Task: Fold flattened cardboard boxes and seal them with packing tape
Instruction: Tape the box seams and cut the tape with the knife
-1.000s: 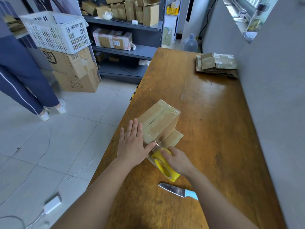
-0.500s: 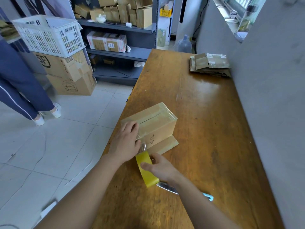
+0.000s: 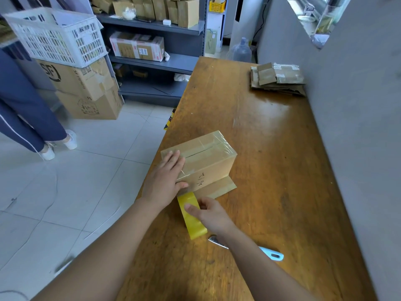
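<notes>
L hand [image 3: 166, 181] flat, fingers spread, pressing box [image 3: 201, 161] near end | R hand [image 3: 209, 213] pinching tape roll [image 3: 191, 215], just below L thumb | box light, stiff, slick w/ tape: hold by edges | knife [image 3: 269, 254] behind R wrist

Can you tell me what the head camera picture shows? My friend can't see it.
A person's left hand presses flat on a taped cardboard box on a wooden table, while the right hand holds a yellow roll of tape just in front of it. A knife lies nearby, and flattened boxes sit stacked at the far end.
</notes>
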`<control>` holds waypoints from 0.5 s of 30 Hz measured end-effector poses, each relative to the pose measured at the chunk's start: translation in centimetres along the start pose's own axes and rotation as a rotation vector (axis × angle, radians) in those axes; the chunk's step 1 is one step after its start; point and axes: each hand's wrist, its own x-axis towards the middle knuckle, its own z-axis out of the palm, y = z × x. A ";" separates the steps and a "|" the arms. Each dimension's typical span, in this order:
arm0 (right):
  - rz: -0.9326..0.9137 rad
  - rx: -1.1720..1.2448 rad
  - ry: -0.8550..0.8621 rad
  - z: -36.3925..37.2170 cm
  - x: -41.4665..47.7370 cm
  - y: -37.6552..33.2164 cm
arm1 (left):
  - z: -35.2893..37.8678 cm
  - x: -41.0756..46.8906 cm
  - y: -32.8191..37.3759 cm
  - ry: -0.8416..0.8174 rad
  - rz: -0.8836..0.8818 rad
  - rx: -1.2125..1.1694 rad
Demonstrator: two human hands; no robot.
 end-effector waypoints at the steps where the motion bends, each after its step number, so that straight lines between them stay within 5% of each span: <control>1: 0.001 -0.022 0.018 0.1 0.2 -0.2 | 0.2 0.0 0.2 0.027 -0.003 -0.011; 10: 0.069 -0.023 0.002 0.1 0.1 -0.3 | -0.2 -0.3 -1.1 -0.059 0.069 -0.128; 15: 0.080 0.019 -0.018 0.0 -0.1 -0.4 | 1.4 -4.0 0.7 0.313 -0.172 -0.470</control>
